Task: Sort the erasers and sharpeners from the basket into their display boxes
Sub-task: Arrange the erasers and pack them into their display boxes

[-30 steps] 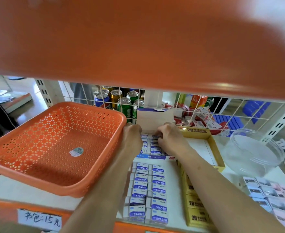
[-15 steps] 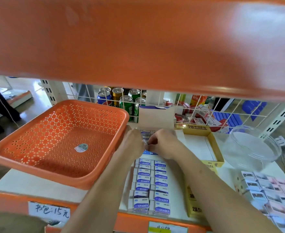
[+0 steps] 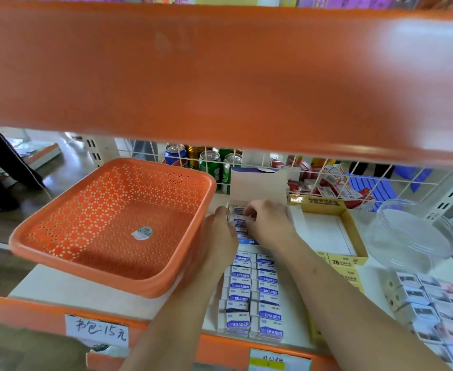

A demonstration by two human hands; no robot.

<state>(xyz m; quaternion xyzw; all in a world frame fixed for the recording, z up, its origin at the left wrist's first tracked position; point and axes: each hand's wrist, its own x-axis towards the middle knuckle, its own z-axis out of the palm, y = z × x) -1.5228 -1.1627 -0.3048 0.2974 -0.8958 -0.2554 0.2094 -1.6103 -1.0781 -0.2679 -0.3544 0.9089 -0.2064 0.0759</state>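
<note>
The orange perforated plastic basket point(image 3: 113, 223) is empty: sorting appears nearly done. Your right hand point(image 3: 269, 223) pinches blue-and-white boxed erasers point(image 3: 238, 218) in their box; your left hand point(image 3: 220, 231) hides its grip.

Left hand point(image 3: 217, 232) and right hand point(image 3: 269, 223) hide most of the far eraser box point(image 3: 246, 241); what their fingers point(image 3: 250, 211) hold is unclear. Small boxes point(image 3: 434, 303) run off the right edge.

The white shelf point(image 3: 59, 287) has an orange front lip bearing a handwritten price label point(image 3: 97, 330). An orange perforated basket point(image 3: 113, 196) sits at its left. Just beside it, two rows of blue-and-white erasers point(image 3: 252, 290) run back to a blue display box point(image 3: 258, 186) with an upright white flap. To the right stand a yellow display box point(image 3: 343, 261), a clear plastic tub point(image 3: 412, 236) and rows of small picture-fronted boxes point(image 3: 434, 301).
</note>
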